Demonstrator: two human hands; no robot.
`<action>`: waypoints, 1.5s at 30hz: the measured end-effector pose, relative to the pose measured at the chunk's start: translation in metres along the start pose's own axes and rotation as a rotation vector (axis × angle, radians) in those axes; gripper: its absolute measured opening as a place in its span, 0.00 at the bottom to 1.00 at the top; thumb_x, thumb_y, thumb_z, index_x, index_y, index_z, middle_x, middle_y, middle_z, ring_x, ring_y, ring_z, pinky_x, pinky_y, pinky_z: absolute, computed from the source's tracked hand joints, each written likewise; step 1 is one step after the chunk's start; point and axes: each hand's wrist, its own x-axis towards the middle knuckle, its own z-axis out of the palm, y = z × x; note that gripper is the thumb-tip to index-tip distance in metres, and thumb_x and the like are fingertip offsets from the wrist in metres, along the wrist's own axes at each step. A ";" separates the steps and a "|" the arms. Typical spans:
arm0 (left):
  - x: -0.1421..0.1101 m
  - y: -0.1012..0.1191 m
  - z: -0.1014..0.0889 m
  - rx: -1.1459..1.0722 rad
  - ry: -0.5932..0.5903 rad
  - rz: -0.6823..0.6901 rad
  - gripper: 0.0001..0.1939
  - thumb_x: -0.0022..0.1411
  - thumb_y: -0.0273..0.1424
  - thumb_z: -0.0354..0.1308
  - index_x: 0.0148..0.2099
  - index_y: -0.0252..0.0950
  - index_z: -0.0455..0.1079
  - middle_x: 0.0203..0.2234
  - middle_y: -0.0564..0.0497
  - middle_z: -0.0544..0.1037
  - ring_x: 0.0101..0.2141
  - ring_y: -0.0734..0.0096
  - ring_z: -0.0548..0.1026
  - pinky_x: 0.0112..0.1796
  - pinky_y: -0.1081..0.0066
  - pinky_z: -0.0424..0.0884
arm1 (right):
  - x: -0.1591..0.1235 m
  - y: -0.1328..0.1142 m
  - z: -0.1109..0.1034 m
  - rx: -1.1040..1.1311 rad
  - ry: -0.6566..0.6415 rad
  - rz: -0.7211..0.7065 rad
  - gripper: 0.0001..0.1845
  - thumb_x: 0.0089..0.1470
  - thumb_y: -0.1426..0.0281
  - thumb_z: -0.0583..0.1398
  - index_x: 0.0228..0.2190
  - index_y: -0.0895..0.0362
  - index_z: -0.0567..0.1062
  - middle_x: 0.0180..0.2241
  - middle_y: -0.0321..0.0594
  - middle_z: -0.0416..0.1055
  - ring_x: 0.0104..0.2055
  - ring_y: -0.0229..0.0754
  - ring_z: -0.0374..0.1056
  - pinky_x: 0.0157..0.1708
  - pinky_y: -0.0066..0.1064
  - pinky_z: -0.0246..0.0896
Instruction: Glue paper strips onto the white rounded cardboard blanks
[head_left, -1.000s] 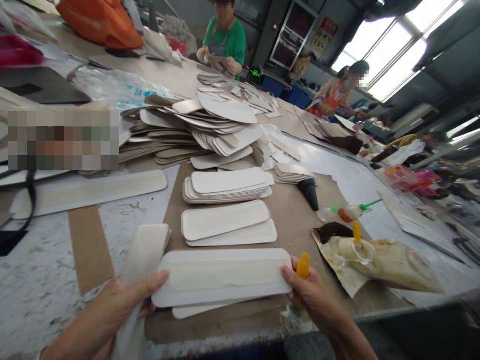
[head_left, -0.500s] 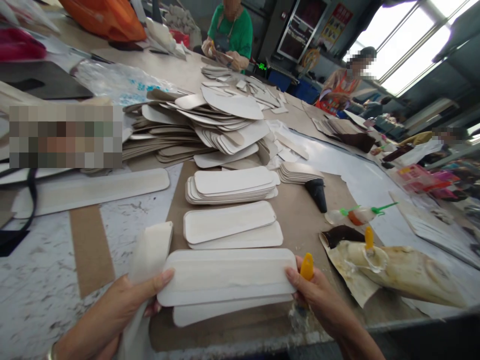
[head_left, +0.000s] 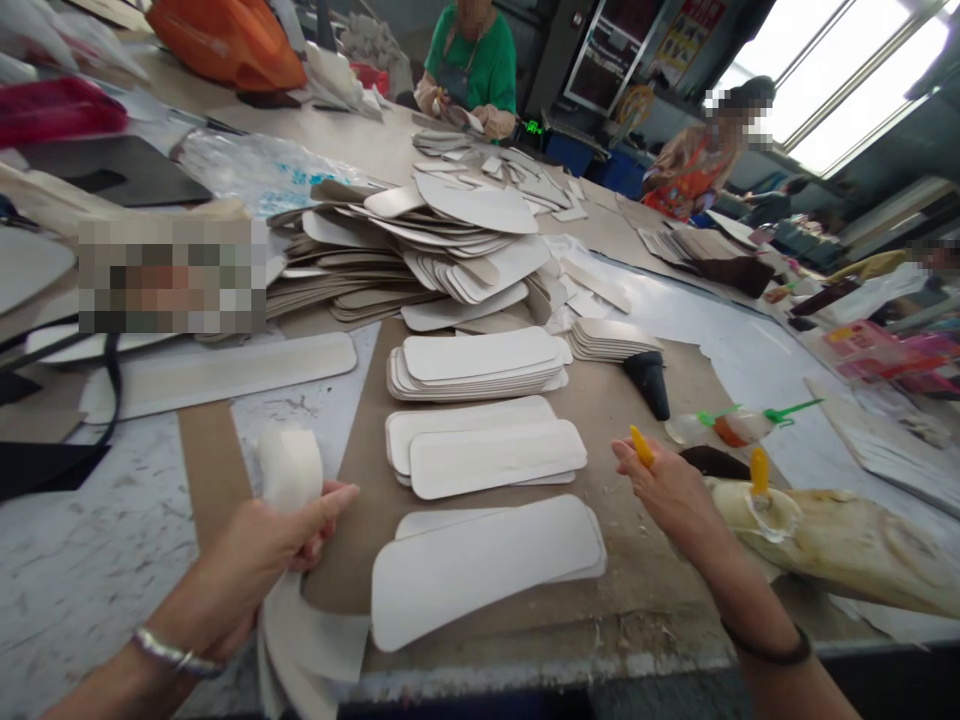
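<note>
At the near left, the left hand (head_left: 289,540), a silver bracelet (head_left: 176,655) on its wrist, is clasped around a bundle of thin off-white flexible strips (head_left: 291,470), whose top curls over above the fingers and whose lower ends droop by the near table edge (head_left: 450,680). Just to the right, a near pair of white round-cornered flat panels (head_left: 487,575) lies on a flat brown sheet (head_left: 637,615), the upper panel askew over the lower; neither hand touches it. Farther right, the right hand (head_left: 664,490) is closed on a yellow-handled tool (head_left: 641,445), the rest of which is hidden by the hand. Beside that forearm rests a bulging yellowish plastic bag (head_left: 862,545), with a second yellow handle (head_left: 759,470) upright at its mouth. Beyond the near pair come a middle stack of white panels (head_left: 495,460), its top panel slanted, and a taller far stack of similar panels (head_left: 480,360). To their right lie a black cone (head_left: 646,385) and a small plastic bottle with a green tip (head_left: 739,428). Farther back spreads a large untidy heap of white and grey-brown panels (head_left: 420,250); at the far side, a person in a green top (head_left: 487,60) works with both hands.
</note>
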 end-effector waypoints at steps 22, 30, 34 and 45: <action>-0.042 -0.035 0.021 0.274 -0.350 -0.064 0.18 0.39 0.46 0.52 0.15 0.36 0.62 0.07 0.56 0.61 0.14 0.77 0.58 0.21 0.74 0.52 | -0.139 -0.058 0.093 0.775 -0.108 0.010 0.16 0.47 0.56 0.62 0.24 0.57 0.71 0.20 0.34 0.68 0.22 0.37 0.65 0.24 0.28 0.61; -0.042 -0.040 0.020 0.287 -0.279 -0.090 0.19 0.38 0.48 0.51 0.13 0.37 0.62 0.06 0.56 0.62 0.13 0.76 0.59 0.20 0.73 0.53 | -0.121 -0.004 0.059 0.268 0.287 -0.321 0.13 0.55 0.62 0.57 0.23 0.56 0.70 0.24 0.36 0.66 0.27 0.39 0.65 0.30 0.30 0.60; -0.040 -0.041 0.022 0.264 -0.254 -0.110 0.19 0.37 0.49 0.52 0.13 0.38 0.61 0.06 0.56 0.62 0.13 0.76 0.58 0.20 0.73 0.53 | -0.113 0.012 0.043 0.104 0.376 -0.422 0.11 0.56 0.64 0.56 0.25 0.56 0.69 0.25 0.37 0.66 0.28 0.38 0.65 0.30 0.29 0.60; -0.043 -0.034 0.015 0.164 -0.235 -0.011 0.15 0.41 0.44 0.56 0.25 0.36 0.65 0.11 0.58 0.65 0.14 0.76 0.59 0.18 0.74 0.54 | -0.118 -0.003 0.012 0.069 0.365 -0.469 0.12 0.57 0.61 0.54 0.29 0.55 0.70 0.29 0.39 0.69 0.32 0.42 0.67 0.34 0.31 0.60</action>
